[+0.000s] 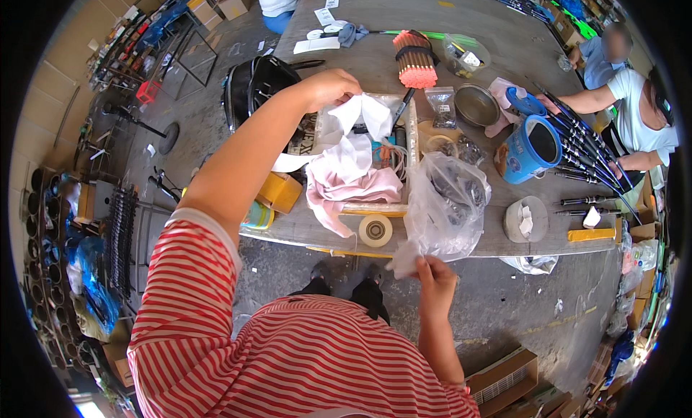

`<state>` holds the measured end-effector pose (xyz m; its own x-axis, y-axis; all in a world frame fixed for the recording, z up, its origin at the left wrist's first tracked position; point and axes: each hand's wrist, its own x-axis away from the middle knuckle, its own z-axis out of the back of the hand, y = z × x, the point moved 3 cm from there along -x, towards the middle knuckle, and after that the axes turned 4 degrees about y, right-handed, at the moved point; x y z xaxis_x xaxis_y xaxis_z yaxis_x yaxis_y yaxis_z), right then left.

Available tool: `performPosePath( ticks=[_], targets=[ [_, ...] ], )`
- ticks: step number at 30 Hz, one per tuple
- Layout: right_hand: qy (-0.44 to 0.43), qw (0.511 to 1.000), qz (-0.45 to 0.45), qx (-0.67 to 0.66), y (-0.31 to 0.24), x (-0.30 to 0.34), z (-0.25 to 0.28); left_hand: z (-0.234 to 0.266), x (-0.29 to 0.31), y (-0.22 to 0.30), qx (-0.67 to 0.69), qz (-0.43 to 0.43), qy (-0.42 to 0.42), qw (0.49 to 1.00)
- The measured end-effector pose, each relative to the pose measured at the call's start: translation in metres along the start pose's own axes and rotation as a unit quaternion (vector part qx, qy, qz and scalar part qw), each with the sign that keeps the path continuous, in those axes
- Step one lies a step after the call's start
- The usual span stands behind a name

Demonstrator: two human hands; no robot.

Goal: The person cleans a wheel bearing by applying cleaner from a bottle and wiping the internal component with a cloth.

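Observation:
My left hand (333, 88) reaches over the far side of a shallow tray (413, 147), its fingers closed on a white cloth (376, 119). Below that cloth, a pale pink cloth (364, 186) is heaped in the tray and hangs over its near edge. Near the table's front edge, my right hand (437, 279) pinches the lower corner of a clear plastic bag (453, 209). Dark items, too blurred to name, show through the bag. A roll of cream tape (375, 231) lies between the tray and the bag.
Right of the bag stand a blue bucket (520, 162) and a white tub (526, 220). A metal bowl (477, 105) and a bundle of red-ended rods (416, 61) lie farther back. A black bag (252, 93) sits left. At right, a co-worker handles black rods (584, 140).

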<state>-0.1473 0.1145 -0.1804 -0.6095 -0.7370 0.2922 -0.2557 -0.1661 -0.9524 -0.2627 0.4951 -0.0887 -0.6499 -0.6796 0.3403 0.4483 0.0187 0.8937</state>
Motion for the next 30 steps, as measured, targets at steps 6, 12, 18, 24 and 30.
performPosePath(
  ticks=[6, 12, 18, 24, 30],
  targets=[
    [-0.078, 0.994, 0.072, -0.01, -0.042, -0.016, -0.069, -0.013, 0.112, 0.051, -0.127, -0.166, 0.1, 0.973],
    [-0.062, 0.992, 0.097, -0.056, -0.034, -0.011, -0.095, 0.033, 0.161, 0.049, -0.163, -0.265, 0.32, 0.895],
    [-0.072, 0.989, 0.091, -0.087, -0.036, 0.009, -0.122, 0.065, 0.186, 0.033, -0.327, -0.246, 0.475, 0.779],
    [-0.158, 0.985, 0.029, 0.066, -0.014, 0.017, -0.194, 0.054, 0.239, -0.015, -0.476, -0.068, 0.25, 0.84],
    [-0.247, 0.968, -0.04, 0.015, -0.006, 0.015, -0.308, 0.069, 0.25, -0.084, -0.477, 0.036, 0.191, 0.857]
  ],
)
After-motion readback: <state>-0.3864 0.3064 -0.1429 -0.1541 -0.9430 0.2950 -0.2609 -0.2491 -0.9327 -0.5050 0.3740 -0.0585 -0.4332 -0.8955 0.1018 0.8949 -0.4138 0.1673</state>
